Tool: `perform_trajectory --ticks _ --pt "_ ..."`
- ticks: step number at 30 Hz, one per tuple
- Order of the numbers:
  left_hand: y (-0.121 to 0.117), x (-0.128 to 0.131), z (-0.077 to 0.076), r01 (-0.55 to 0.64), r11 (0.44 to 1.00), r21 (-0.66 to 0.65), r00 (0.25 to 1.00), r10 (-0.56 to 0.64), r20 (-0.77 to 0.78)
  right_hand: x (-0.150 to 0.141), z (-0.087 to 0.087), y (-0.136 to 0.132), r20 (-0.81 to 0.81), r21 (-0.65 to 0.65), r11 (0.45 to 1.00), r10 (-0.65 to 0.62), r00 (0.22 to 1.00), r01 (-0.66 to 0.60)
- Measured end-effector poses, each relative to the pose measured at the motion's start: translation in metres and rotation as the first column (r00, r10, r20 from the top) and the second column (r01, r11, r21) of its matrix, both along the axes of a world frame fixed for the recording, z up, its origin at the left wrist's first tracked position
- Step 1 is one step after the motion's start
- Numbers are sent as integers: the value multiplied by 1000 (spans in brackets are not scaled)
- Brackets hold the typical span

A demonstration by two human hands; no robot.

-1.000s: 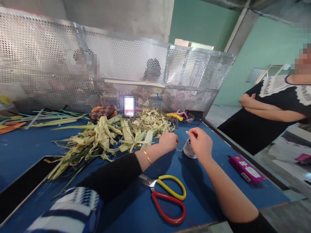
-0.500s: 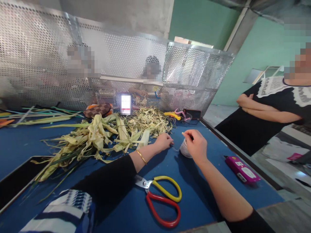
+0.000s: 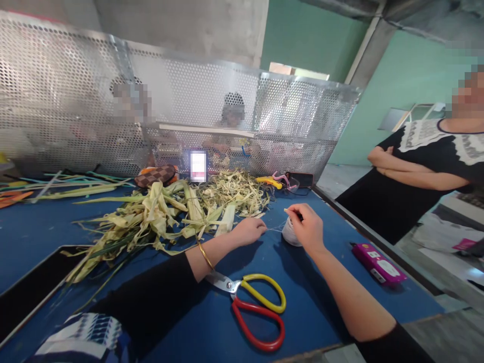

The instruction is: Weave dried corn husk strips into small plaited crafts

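My left hand (image 3: 249, 231) is closed in a pinch on a thin white thread (image 3: 275, 230). That thread runs across to a white spool of thread (image 3: 290, 235) standing on the blue table. My right hand (image 3: 309, 228) is over the spool and partly covers it. Between its thumb and forefinger pokes out the tip of a small pale-yellow piece (image 3: 286, 209), whose kind I cannot make out. Scissors (image 3: 234, 288) with one yellow and one red handle lie in front of my left wrist, blades partly under the forearm.
Corn husks (image 3: 155, 214) and shredded husk strips (image 3: 242, 191) are heaped behind my left hand. A purple packet (image 3: 378, 264) lies at the right. A dark tablet-like panel (image 3: 34, 287) is at left. Behind a perforated metal screen (image 3: 212, 96) are people; another person (image 3: 416, 161) stands right.
My left hand has drawn back to the left and toward me, pulling the thread out straighter from the spool. My right hand stays over the spool, still pinching the small piece.
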State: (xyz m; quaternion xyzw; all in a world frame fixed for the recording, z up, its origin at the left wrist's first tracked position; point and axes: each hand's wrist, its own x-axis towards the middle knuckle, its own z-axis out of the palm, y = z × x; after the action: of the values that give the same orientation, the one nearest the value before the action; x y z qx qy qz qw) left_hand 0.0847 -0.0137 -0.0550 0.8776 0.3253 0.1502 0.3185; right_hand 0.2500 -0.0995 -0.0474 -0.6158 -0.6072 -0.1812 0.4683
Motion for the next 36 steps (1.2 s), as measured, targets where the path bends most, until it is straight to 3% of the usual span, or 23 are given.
perform_trajectory --ticks 4,10,14,18,23,26,29,31,33,36 --pt "-5 -5 3 -6 987 159 995 22 -97 2 -2 -2 4 -5 1000 13 1000 -13" --pt "8 -21 8 -77 957 279 975 131 -179 12 7 -11 -14 -102 995 23 1000 -25" --pt "8 -30 13 -106 927 359 958 192 -212 7 16 2 -9 -185 975 -130 991 126" --pt "-3 -34 22 -86 898 431 943 213 -256 -12 17 18 126 -235 915 -305 944 327" --pt "-8 -53 30 -63 864 499 923 241 -299 -16 12 8 281 -257 865 -359 890 431" --pt "-5 -68 34 -67 852 519 904 272 -329 -2 14 -4 398 -276 898 -218 891 343" --pt "-4 -80 40 -83 845 528 886 305 -349 12 16 -14 468 -334 940 99 878 72" --pt "-4 -88 45 -94 841 533 878 323 -355 15 17 -18 412 -358 933 199 889 -42" --pt "-6 -94 50 -100 839 535 872 333 -360 13 15 -19 348 -316 949 105 932 11" --pt "-8 -102 56 -108 838 535 860 349 -373 8 8 -17 306 -202 954 -153 940 221"
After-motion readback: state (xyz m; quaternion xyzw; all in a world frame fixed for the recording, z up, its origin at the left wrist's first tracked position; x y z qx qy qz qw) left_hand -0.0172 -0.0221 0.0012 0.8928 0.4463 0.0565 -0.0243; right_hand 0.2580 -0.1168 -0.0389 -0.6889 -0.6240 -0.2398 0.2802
